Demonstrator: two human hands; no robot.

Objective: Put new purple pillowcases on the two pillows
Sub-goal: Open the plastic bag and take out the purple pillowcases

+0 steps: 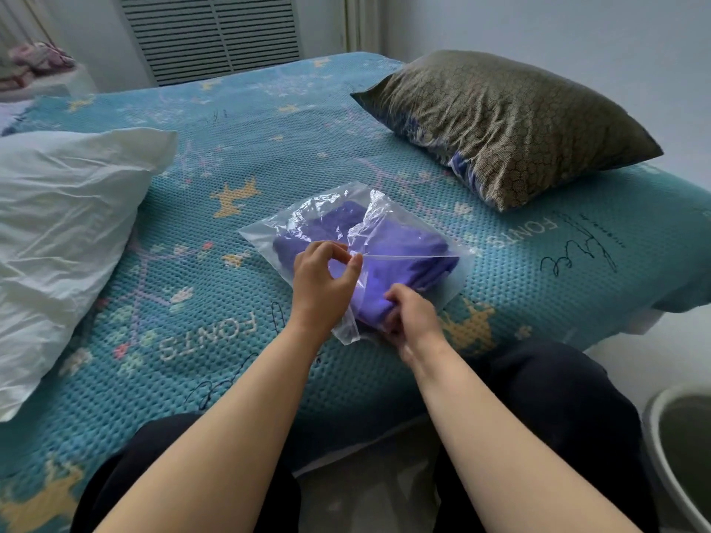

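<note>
Your left hand (pixel 322 278) pinches the upper lip of the clear plastic bag (pixel 307 221) between thumb and fingertips at the bag's opening, lifting that lip off the lower one. Your right hand (pixel 411 317) is curled around the near corner of the folded purple pillowcases (pixel 400 240), fingers closed on fabric and plastic together at the bag's mouth. The bag lies flat on the teal bedspread (pixel 231 155), near the bed's front edge and directly ahead of your knees. Its long axis runs diagonally, from the near-right corner under your right hand to the far-left corner, and the open mouth faces you and slightly right. The purple fabric fills most of the bag, apart from a strip of empty plastic along the far-left side. The white pillow (pixel 65 232) rests to the left, well apart from the bag, with one corner pointing toward the bed's middle. The brown patterned pillow (pixel 511 125) sits at the far right, near the bed's right edge, its long axis diagonal and also well apart from the bag. Open bedspread lies between the bag and both pillows and beyond the bag toward the far wall. A grey bin (pixel 681 448) stands on the floor just right of your right leg.
</note>
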